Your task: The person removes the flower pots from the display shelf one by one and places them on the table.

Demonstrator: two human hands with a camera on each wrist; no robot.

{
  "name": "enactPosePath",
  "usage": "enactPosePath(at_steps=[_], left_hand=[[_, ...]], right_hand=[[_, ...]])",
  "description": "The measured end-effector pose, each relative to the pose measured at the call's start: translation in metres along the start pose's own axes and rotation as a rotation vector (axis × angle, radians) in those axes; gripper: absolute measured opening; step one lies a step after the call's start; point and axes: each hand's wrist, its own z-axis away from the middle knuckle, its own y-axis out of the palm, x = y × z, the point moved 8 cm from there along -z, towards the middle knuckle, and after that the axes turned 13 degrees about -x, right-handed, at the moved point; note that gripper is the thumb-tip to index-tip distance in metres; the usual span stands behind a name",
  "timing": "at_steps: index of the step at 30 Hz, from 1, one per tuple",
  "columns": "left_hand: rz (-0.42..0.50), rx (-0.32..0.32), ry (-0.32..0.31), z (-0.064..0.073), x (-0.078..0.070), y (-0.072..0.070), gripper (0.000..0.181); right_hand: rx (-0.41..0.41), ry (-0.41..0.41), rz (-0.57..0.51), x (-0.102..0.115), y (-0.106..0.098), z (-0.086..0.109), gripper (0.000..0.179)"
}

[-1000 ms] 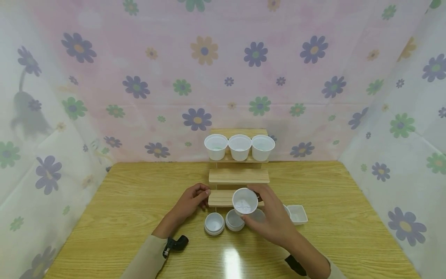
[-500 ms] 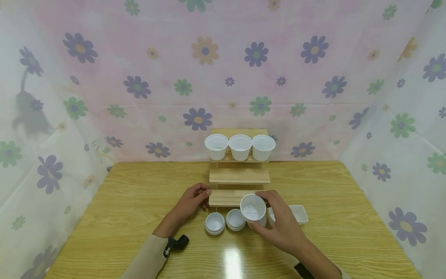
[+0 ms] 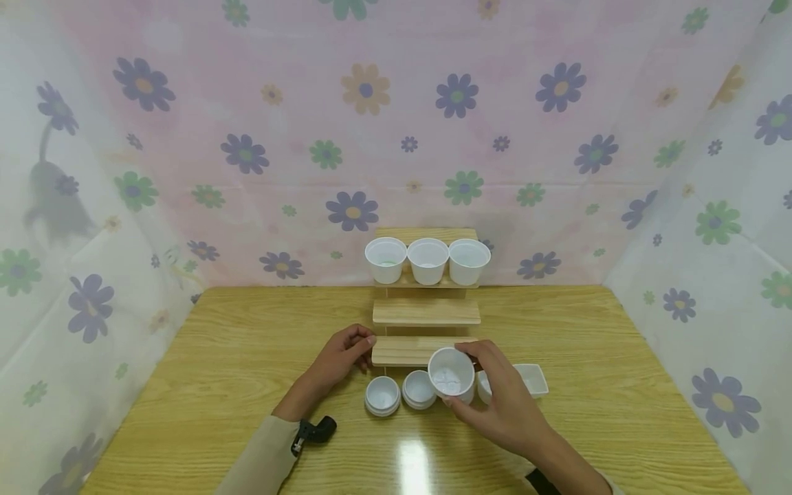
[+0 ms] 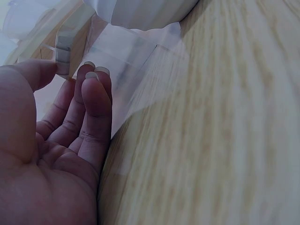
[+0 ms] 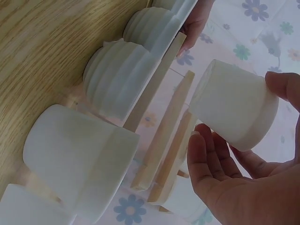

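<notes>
My right hand [image 3: 504, 409] holds a white plastic cup [image 3: 450, 375], thumb and fingers pinching its opposite sides. In the right wrist view that cup [image 5: 234, 105] hangs off the table, thumb at one end and fingertips against its side. At the left end of a tiered wooden shelf stand [image 3: 402, 352], my left hand [image 3: 339, 354] grips the edge of the lowest board. The left wrist view has the thumb on the board end [image 4: 63, 49], the other fingers curled beside it. Three white cups [image 3: 427, 261] stand side by side on the top tier. The middle tier [image 3: 427, 313] is bare.
Two ribbed white pots [image 3: 382, 397] stand in front of the stand. Farther right, a smooth white cup [image 5: 79, 161] and a square white dish [image 3: 533, 379] stand in the same row, partly hidden by my right hand. A flowered cloth [image 3: 396, 137] hangs behind.
My right hand has moved the held cup rightward and slightly nearer, from the lowest board to over the row of pots, then nearly stopped. My left hand stays at the stand.
</notes>
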Motion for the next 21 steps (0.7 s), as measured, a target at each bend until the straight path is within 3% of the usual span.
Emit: enactPosePath(at_steps=[21], left_hand=[[-0.016, -0.007, 0.006, 0.0001, 0.0008, 0.0005, 0.030]], right_hand=[[0.020, 0.014, 0.020, -0.0060, -0.0045, 0.0047, 0.074]])
